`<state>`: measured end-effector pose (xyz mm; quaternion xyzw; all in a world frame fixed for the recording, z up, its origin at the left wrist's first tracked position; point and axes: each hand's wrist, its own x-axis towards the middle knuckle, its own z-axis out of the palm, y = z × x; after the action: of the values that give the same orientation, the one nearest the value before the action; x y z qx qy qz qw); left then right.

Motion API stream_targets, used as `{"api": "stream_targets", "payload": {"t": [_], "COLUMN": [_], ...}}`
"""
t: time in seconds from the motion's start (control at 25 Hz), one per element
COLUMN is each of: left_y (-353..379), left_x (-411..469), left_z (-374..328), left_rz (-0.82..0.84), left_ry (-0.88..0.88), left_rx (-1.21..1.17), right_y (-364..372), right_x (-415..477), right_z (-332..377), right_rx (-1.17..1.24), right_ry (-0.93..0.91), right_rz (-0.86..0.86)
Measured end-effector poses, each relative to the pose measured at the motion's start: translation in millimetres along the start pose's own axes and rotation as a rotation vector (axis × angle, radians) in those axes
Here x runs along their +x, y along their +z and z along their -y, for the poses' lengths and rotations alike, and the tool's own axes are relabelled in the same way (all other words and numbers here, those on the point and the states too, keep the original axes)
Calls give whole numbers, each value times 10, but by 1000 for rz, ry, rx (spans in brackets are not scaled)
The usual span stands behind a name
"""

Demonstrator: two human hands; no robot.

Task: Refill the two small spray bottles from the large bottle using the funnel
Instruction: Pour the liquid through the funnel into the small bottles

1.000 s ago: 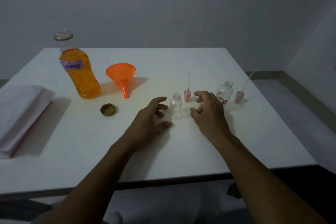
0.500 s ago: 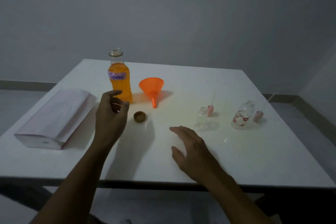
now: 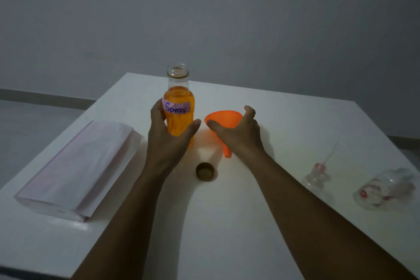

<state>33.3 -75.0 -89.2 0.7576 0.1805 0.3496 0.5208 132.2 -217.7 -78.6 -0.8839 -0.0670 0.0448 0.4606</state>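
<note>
The large bottle [image 3: 179, 100] of orange liquid, labelled "Spray", stands uncapped at the back of the white table [image 3: 227, 223]. My left hand [image 3: 164, 141] is wrapped around its lower body, thumb across the front. Just right of it lies the orange funnel [image 3: 221, 118], spout towards me; my right hand [image 3: 239, 132] clasps its rim between thumb and fingers. Two small clear spray bottles stand at the right, both blurred: a plain one [image 3: 314, 179] and one with red flowers [image 3: 384, 188]. A pink spray head with its tube [image 3: 322, 166] sits behind the plain bottle.
The large bottle's gold cap [image 3: 205, 171] lies open side up between my forearms. A flat white paper packet [image 3: 75, 166] lies along the table's left side. A grey wall rises behind the table, and the floor shows at both sides.
The view swung left and moved closer. My left hand went from the air onto the large bottle. My right hand left the table near the small bottles and closed on the funnel.
</note>
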Motion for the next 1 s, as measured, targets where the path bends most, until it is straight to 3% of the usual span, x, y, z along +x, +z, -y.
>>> {"api": "stream_targets", "payload": {"t": [0.32, 0.52, 0.68, 1.0], "left_y": [-91, -328, -483, -454], "left_x": [75, -132, -486, -822], "left_z": [-98, -383, -516, -743], "left_rz": [-65, -73, 50, 199], "left_ry": [17, 71, 89, 140], "left_rx": [87, 75, 79, 93], "right_y": [-220, -910, -1476, -2238], "right_x": [-116, -803, -1243, -1406], "right_z": [236, 238, 103, -258], "right_rx": [136, 232, 310, 394], "right_ry": [9, -192, -273, -298], "right_rz": [51, 163, 221, 26]}}
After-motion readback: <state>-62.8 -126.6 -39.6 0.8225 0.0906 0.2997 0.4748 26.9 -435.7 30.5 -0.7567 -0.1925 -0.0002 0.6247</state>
